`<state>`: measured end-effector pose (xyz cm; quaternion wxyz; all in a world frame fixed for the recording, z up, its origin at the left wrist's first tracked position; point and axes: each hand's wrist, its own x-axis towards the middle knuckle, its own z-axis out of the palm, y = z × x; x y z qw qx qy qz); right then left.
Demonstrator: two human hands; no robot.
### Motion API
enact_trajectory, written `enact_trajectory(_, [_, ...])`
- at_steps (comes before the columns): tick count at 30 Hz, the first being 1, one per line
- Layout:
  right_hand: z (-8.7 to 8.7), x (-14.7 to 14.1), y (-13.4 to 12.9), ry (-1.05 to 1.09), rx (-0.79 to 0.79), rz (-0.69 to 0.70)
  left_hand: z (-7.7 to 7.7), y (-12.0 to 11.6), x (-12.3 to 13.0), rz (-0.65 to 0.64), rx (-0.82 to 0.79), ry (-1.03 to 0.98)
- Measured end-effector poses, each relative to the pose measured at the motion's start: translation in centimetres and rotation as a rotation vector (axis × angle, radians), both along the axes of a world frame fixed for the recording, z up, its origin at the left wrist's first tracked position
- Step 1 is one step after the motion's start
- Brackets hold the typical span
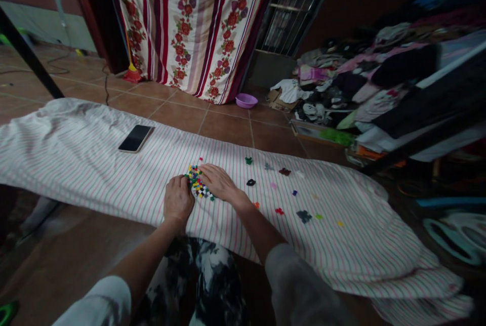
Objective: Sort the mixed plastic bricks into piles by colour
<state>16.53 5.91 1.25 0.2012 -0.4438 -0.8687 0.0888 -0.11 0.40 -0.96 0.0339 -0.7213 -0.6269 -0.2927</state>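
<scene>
A heap of tiny multicoloured blocks (198, 188) lies on a striped cloth between my two hands. My left hand (178, 198) rests at the heap's left edge with fingers curled and pressed together; whatever they may hold is hidden. My right hand (218, 180) reaches over the heap's right side, fingers stretched out and touching the blocks. To the right, small groups sorted by colour are spread on the cloth, among them green pieces (248, 161), black pieces (251, 182), brown pieces (284, 171), red pieces (279, 211) and dark grey pieces (304, 216).
The striped cloth (94, 169) covers a long low surface. A phone (135, 138) lies on it at the left. Beyond stand a floral curtain (190, 27), a purple basin (246, 100) and a broom (132, 73). Piled clothes (379, 73) fill the right side.
</scene>
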Motion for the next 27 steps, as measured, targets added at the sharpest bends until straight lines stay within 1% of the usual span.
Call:
enact_trajectory(2, [0.4, 0.2, -1.4, 0.012, 0.014, 0.0, 0.2, -0.1, 0.0, -0.004, -0.011, 0.005])
enact_trajectory(4, [0.4, 0.5, -2.9, 0.009, 0.024, -0.03, 0.3, -0.2, -0.1, -0.008, -0.012, 0.003])
enact_trajectory(8, [-0.8, 0.7, -6.0, -0.031, 0.045, -0.174, 0.1, -0.1, -0.2, -0.027, 0.006, -0.006])
enact_trajectory(11, [-1.7, -0.1, -7.4, -0.039, 0.073, -0.267, -0.2, 0.0, -0.4, -0.036, 0.019, 0.016])
enact_trajectory(13, [-1.9, -0.7, -7.7, -0.032, 0.084, -0.306, -0.3, 0.1, -0.4, -0.033, 0.026, 0.027])
enact_trajectory(16, [-1.8, -1.1, -7.7, -0.019, 0.095, -0.328, -0.2, 0.1, -0.5, -0.027, 0.031, 0.025])
enact_trajectory(22, [-1.6, -0.7, -7.7, 0.021, 0.119, -0.328, -0.2, 0.0, -0.5, -0.019, 0.032, 0.011])
enact_trajectory(24, [-1.6, -0.7, -7.8, 0.036, 0.122, -0.386, -0.2, 0.0, -0.5, -0.008, 0.03, 0.013])
enact_trajectory(27, [-1.8, -0.8, -7.7, 0.057, 0.093, -0.52, -0.1, 0.0, -0.5, -0.01, 0.026, 0.03])
